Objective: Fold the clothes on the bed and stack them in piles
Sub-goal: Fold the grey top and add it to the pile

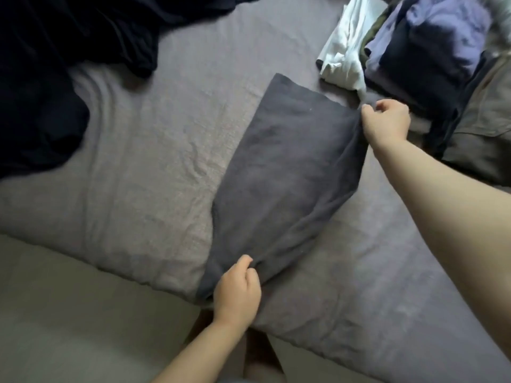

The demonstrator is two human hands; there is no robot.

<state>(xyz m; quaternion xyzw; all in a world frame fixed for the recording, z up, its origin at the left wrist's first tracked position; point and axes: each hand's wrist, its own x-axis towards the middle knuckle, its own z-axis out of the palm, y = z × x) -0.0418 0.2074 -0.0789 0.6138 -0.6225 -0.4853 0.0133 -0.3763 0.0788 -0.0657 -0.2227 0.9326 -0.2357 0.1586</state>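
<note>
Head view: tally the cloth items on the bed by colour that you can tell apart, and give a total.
Dark grey, folded garment gripped by left hand and right hand: 1
Black, loose heap: 1
White, crumpled garment: 1
Purple, folded garment: 1
Navy, folded garment: 1
Total: 5; the stack's lower layers are unclear.

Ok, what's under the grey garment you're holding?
Only the bedsheet shows around the grey garment, which lies flat on it. Whatever is directly beneath is covered. The left hand and right hand pinch its ends.
</note>
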